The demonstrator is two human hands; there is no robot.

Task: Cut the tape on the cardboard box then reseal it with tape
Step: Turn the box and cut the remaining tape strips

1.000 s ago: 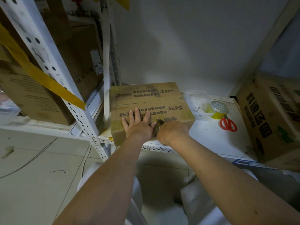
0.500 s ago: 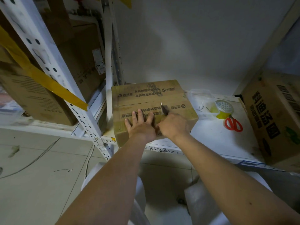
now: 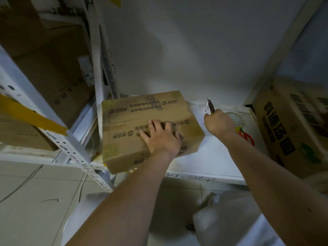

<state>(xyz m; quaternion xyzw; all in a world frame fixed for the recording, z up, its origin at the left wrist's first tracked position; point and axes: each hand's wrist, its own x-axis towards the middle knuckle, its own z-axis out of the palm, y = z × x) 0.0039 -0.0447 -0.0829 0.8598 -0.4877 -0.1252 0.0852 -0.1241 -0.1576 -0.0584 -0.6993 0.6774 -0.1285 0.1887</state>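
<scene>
While the left hand presses flat, fingers spread, on the cardboard box at the white shelf's front edge, the right hand grips a knife, blade up, just right of the box, near red scissors.

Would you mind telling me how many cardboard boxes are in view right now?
4: the taped box under the left hand; a large printed box at right; two on the left rack, an upper box and a lower box. Others may be hidden.
</scene>
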